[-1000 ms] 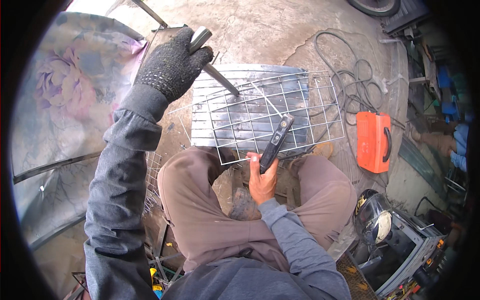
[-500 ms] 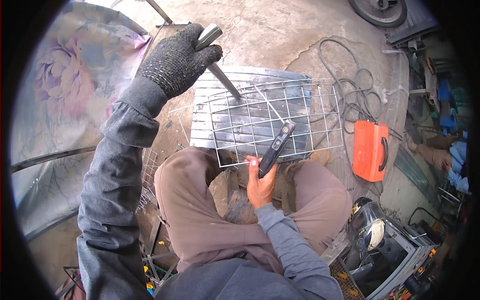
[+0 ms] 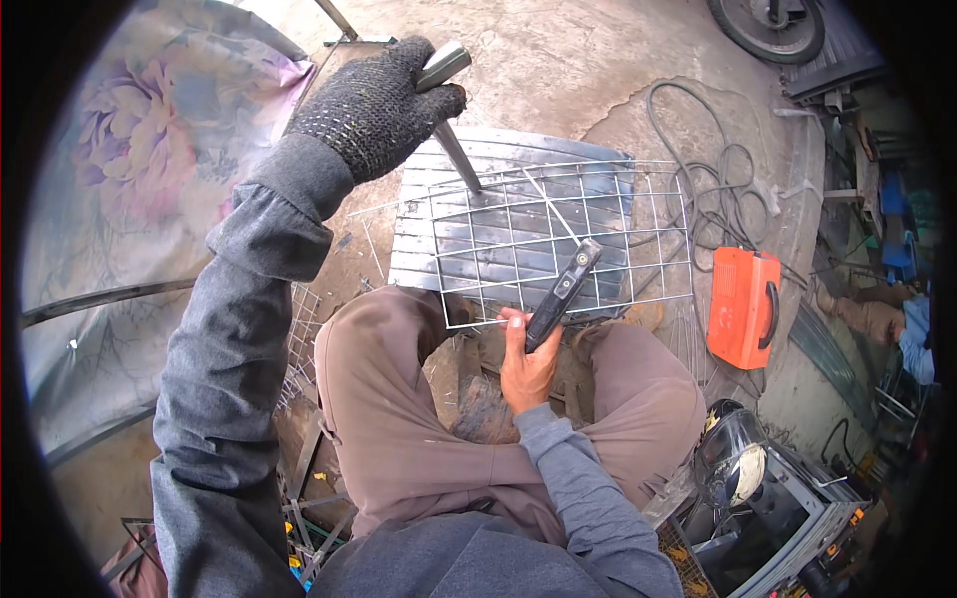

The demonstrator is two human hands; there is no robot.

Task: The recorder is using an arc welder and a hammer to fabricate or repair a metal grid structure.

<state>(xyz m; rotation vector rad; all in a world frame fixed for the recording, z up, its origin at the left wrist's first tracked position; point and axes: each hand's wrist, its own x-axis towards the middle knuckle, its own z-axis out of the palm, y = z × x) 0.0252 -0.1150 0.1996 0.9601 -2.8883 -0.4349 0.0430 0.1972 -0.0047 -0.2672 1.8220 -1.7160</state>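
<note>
Right grip (image 3: 526,359) clasps black holder (image 3: 563,291) beside orange box (image 3: 743,307).

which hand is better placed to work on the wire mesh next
Probably the right hand: it holds the dark tool with its tip already on the wire mesh. The gloved left hand is raised above it, gripping a metal hammer.

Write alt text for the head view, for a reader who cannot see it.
A seated person's gloved left hand raises a hammer above a wire mesh grid lying on a corrugated metal sheet, while the bare right hand holds a black electrode holder at the grid's near edge. An orange welding machine sits on the concrete floor to the right.
</note>
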